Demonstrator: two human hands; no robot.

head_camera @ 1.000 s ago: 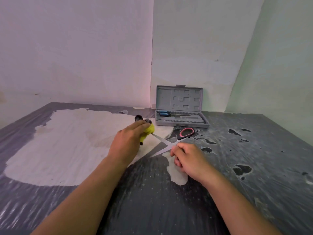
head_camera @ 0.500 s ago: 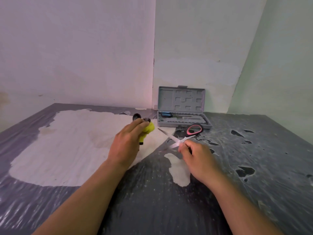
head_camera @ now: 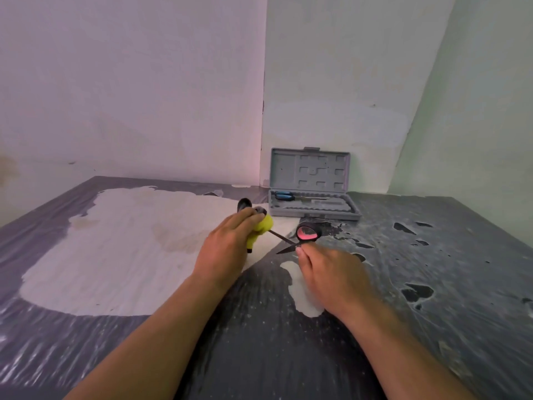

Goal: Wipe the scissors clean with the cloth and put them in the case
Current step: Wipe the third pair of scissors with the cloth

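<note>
The pair of black-handled scissors with a pink-lined finger loop (head_camera: 300,239) lies low over the desk (head_camera: 259,342), just in front of the case, with its two thin dark blades spread apart in a V. One blade runs left to the yellow cloth; the other points down-left toward the near edge. One pink-lined loop shows clearly; the second handle is hidden behind the right hand.

The right hand (head_camera: 331,280) rests palm-down at the handle end, its fingers (head_camera: 301,252) together and touching the scissors near the pivot; whether they pinch it cannot be told. The left hand (head_camera: 227,249) has its fingers curled over the one wad of bright yellow cloth (head_camera: 261,230), clamped on it where the blade tip meets it. Two small dark rounded bits stick out above those fingers.

One grey plastic tool case (head_camera: 313,207) stands open against the wall, lid upright. One blue-handled tool (head_camera: 284,195) lies in its tray. The dark desk has large pale patches.
</note>
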